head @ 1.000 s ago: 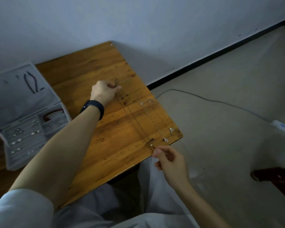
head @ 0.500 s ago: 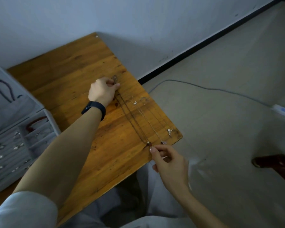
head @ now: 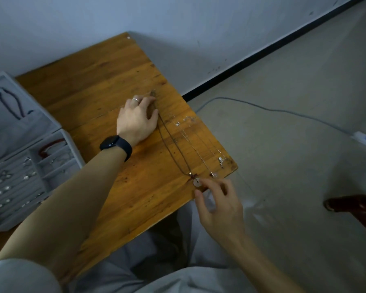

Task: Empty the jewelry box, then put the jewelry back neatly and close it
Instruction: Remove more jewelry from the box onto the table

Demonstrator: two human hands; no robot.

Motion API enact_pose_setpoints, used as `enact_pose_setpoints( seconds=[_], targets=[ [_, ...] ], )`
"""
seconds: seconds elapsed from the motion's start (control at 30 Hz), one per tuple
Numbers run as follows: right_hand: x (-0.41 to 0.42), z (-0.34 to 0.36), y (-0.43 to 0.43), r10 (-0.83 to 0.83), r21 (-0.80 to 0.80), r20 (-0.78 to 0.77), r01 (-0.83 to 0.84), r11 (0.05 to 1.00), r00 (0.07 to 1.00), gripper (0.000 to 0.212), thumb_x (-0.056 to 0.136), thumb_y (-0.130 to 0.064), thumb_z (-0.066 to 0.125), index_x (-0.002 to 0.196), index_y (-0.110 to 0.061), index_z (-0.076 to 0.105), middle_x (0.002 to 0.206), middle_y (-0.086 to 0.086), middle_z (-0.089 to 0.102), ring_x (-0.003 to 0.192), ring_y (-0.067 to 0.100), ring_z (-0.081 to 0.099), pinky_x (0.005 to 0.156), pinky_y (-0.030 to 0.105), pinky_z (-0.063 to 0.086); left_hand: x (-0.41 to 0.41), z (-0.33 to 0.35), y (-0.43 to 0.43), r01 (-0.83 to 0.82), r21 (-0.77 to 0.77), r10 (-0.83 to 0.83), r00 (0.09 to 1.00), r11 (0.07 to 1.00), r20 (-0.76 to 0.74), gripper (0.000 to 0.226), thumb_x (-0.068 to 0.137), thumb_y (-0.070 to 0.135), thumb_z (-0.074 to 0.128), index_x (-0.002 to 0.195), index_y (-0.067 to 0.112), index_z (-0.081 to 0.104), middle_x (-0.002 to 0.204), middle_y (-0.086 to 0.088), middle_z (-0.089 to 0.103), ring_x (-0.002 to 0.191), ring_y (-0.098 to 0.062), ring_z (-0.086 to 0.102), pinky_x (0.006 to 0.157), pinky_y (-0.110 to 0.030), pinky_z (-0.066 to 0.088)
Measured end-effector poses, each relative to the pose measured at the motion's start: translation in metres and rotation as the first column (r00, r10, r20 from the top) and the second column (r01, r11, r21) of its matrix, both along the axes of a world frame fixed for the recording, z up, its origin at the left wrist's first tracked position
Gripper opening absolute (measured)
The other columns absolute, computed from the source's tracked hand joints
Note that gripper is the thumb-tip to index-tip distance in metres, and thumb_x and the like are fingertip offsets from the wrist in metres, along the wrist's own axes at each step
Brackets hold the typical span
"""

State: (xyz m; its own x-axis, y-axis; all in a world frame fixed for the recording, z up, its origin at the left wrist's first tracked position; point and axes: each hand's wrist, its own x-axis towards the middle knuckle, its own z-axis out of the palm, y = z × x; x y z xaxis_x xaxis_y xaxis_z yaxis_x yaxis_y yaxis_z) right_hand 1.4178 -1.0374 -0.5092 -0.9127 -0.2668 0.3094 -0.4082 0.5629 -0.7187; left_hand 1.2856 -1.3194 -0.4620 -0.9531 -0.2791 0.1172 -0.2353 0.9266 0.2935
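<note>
Necklace stretches away from pendant at relaxed right hand toward flat left hand.

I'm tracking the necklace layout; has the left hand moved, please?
No. The left hand stays at the far end of the cord necklace, near the table edge.

- Left grip: palm down on the worktop, back of the hand to the camera. Fingers extended forward and close together, enclosing nothing.
- Left wrist: straight, bearing a dark watch. A ring sits on one finger.
- Left forearm: bare, stretched diagonally from lower left across the worktop.
- Right grip: at the worktop's near edge, fingers loosely bent and spread. Index fingertip foremost, thumb apart below it, nothing pinched.
- Right forearm: bare, entering from lower right, clear of the worktop.
</note>
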Motion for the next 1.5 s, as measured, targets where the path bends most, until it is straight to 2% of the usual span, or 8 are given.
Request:
enact_pose_setpoints(
  seconds=[0.1, 0.17, 0.33, 0.47, 0.8, 1.1, 1.27, 1.5],
  targets=[
    [0.000, -0.004, 0.002, 0.070, 0.206, -0.203, -0.028, 0.978, 0.977, 0.036, 0.092, -0.032, 0.068, 0.124, -0.016, 0.069, 0.129, 0.005, 0.061, 0.106, 0.019, 0.054, 0.084, 0.027, 0.043, 0.012, -0.004, 0.003, 0.064, -0.054, -0.060, 0.996, 0.996, 0.066, 0.048, 0.102, 0.042, 0.045, 0.145, 0.021, 0.051, 0.149, -0.001, 0.050, 0.133, -0.028, 0.046, 0.103, -0.049, 0.046],
    [0.003, -0.005, 0.003, 0.096, 0.295, -0.265, -0.014, 0.955, 0.960, 0.041, 0.093, -0.036, 0.066, 0.128, -0.017, 0.069, 0.137, 0.001, 0.061, 0.120, 0.023, 0.053, 0.092, 0.034, 0.042, 0.016, -0.006, 0.006, 0.065, -0.049, -0.059, 0.992, 0.997, 0.109, 0.052, 0.103, 0.044, 0.041, 0.150, 0.019, 0.046, 0.156, 0.000, 0.042, 0.140, -0.028, 0.039, 0.110, -0.050, 0.040],
    [0.009, -0.007, 0.011, 0.113, 0.367, -0.254, -0.012, 0.930, 0.961, 0.045, 0.094, -0.035, 0.062, 0.135, -0.018, 0.064, 0.142, -0.002, 0.058, 0.133, 0.022, 0.048, 0.099, 0.041, 0.042, 0.016, -0.005, 0.014, 0.091, -0.114, -0.071, 0.983, 0.989, 0.171, 0.063, 0.104, 0.053, 0.034, 0.156, 0.018, 0.034, 0.163, -0.003, 0.029, 0.151, -0.023, 0.021, 0.124, -0.046, 0.018],
    [0.012, -0.008, 0.014, 0.117, 0.402, -0.238, -0.012, 0.915, 0.964, 0.049, 0.093, -0.036, 0.063, 0.138, -0.017, 0.061, 0.146, 0.000, 0.055, 0.136, 0.023, 0.047, 0.100, 0.042, 0.041, 0.014, -0.007, 0.019, 0.108, -0.143, -0.076, 0.974, 0.984, 0.212, 0.071, 0.102, 0.062, 0.027, 0.158, 0.020, 0.028, 0.165, -0.002, 0.024, 0.154, -0.021, 0.012, 0.125, -0.048, 0.011],
    [0.017, -0.008, 0.013, 0.093, 0.422, -0.232, 0.014, 0.907, 0.968, 0.052, 0.091, -0.037, 0.065, 0.139, -0.017, 0.060, 0.146, 0.000, 0.054, 0.136, 0.021, 0.047, 0.103, 0.040, 0.037, 0.014, -0.002, 0.027, 0.068, -0.134, -0.034, 0.971, 0.989, 0.238, 0.070, 0.102, 0.063, 0.024, 0.158, 0.022, 0.026, 0.166, -0.003, 0.022, 0.154, -0.023, 0.012, 0.124, -0.051, 0.012],
    [-0.007, 0.030, 0.006, 0.156, 0.290, -0.308, -0.063, 0.955, 0.938, 0.031, 0.092, -0.026, 0.064, 0.122, -0.021, 0.071, 0.129, -0.005, 0.066, 0.129, 0.020, 0.053, 0.100, 0.037, 0.040, 0.047, 0.028, 0.019, 0.041, -0.059, -0.030, 0.984, 0.997, 0.177, 0.059, 0.104, 0.054, 0.028, 0.154, 0.024, 0.036, 0.163, -0.008, 0.028, 0.148, -0.031, 0.028, 0.121, -0.052, 0.022],
    [-0.031, 0.060, -0.023, 0.248, 0.265, -0.270, -0.176, 0.948, 0.930, 0.029, 0.093, -0.028, 0.060, 0.117, -0.020, 0.074, 0.126, -0.004, 0.068, 0.128, 0.018, 0.054, 0.103, 0.040, 0.044, 0.098, 0.046, 0.008, -0.010, -0.062, 0.020, 0.988, 0.998, 0.151, 0.057, 0.104, 0.053, 0.032, 0.154, 0.025, 0.035, 0.160, -0.008, 0.033, 0.147, -0.030, 0.030, 0.121, -0.051, 0.024],
    [-0.056, 0.095, -0.103, 0.451, 0.376, -0.197, -0.358, 0.855, 0.870, 0.035, 0.096, -0.032, 0.053, 0.125, -0.021, 0.069, 0.132, -0.003, 0.066, 0.132, 0.019, 0.051, 0.107, 0.046, 0.045, 0.177, 0.062, -0.018, -0.187, -0.078, 0.193, 0.979, 0.979, 0.067, 0.054, 0.103, 0.051, 0.037, 0.152, 0.028, 0.039, 0.158, -0.006, 0.039, 0.148, -0.027, 0.030, 0.120, -0.048, 0.026]
  ],
)
